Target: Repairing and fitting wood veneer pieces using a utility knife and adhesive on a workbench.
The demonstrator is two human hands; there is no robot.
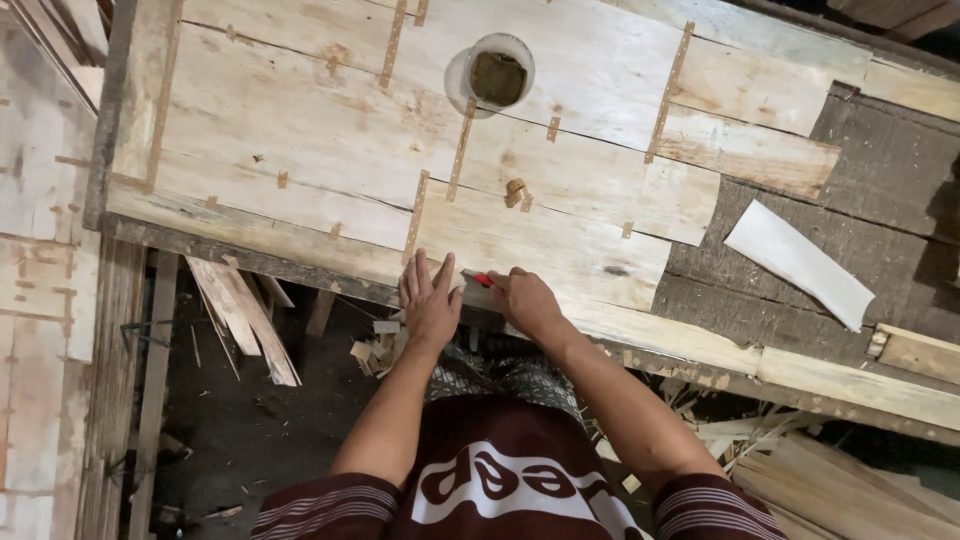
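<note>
Nearest the camera, both forearms extend from striped maroon sleeves toward the near edge of the bench [860, 385]. Left hand [430, 300] lies flat, palm down, fingers extended and slightly apart, pressing on the near edge of the veneer sheet [540, 250]. Right hand [525, 300] sits just beside it at the same edge, fingers curled together around a small red-handled tool [483, 280]; only the red tip shows, the remainder is hidden inside the grip, so its kind cannot be determined. Veneer sheet consists of pale wood strips joined by short tape pieces and covers most of the bench; its far and left portions are cut off or overlap other boards. A round container [490, 75] holding a dark brownish mass stands near the far edge; the contents are hard to identify. A small tan lump [516, 192] lies mid-sheet between container and hands. A loose white strip [798, 262] rests on bare dark bench surface toward the right edge. Wood offcuts [245, 315] lie on the floor below the near edge, partly hidden by the bench.
</note>
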